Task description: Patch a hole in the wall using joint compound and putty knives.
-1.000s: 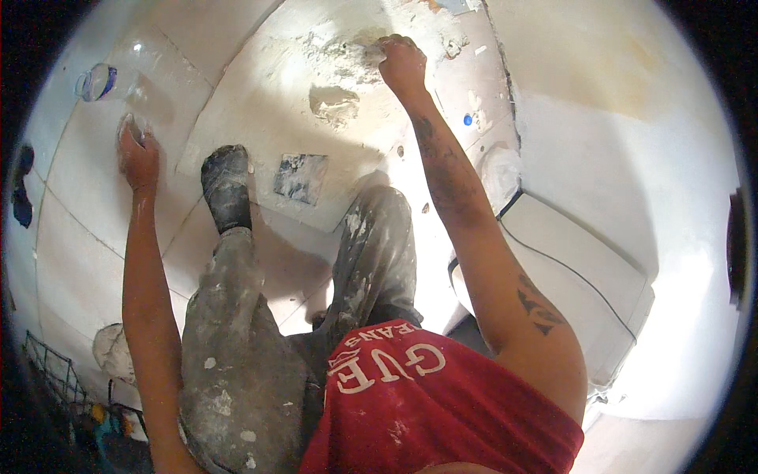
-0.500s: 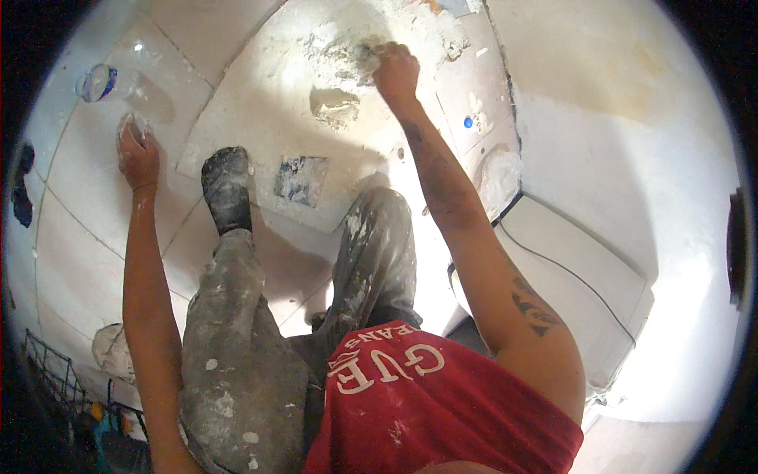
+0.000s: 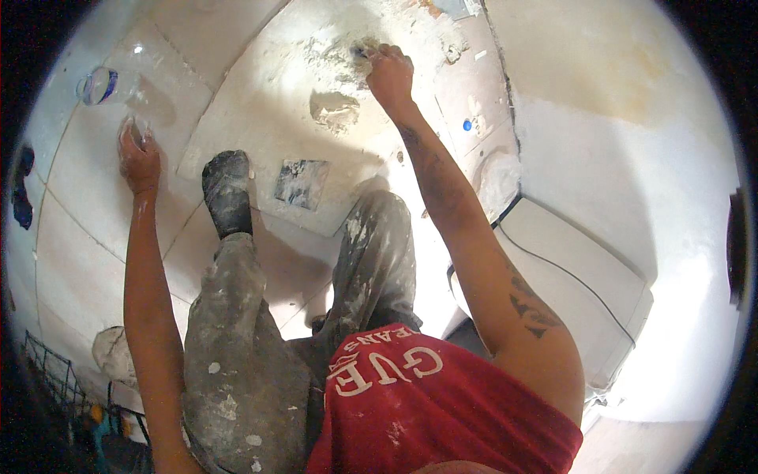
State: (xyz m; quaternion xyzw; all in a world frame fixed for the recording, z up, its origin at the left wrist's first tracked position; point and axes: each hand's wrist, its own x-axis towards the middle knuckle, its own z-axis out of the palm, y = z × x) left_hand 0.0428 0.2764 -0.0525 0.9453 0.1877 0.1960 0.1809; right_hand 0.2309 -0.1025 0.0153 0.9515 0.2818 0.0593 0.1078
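Observation:
My right hand (image 3: 391, 77) is closed at the far part of a pale board (image 3: 237, 118) on the floor. Its fingers grip something small and dark that I cannot make out, against a patch of greyish wet plaster (image 3: 335, 51). A separate flattened dab of plaster (image 3: 335, 110) lies just nearer. My left hand (image 3: 139, 162), dusted white, hovers or rests over the tiles at the left, fingers curled apart with nothing seen between them. Beyond it lies a clear plastic bottle (image 3: 99, 85) with a blue band. Near the board's front edge sits a dark, plaster-smeared square plate (image 3: 302, 183).
My foot in a dark sock (image 3: 227, 192) touches the board's left side. A blue bottle cap (image 3: 467, 125) lies right of the board, beside the white wall (image 3: 600, 158). A white panel-like box (image 3: 568, 268) with a dark cord stands at right. A wire rack (image 3: 55, 371) is lower left.
My right hand has shifted slightly left over the plaster, and its grip has turned a little. My left hand stays nearly in place.

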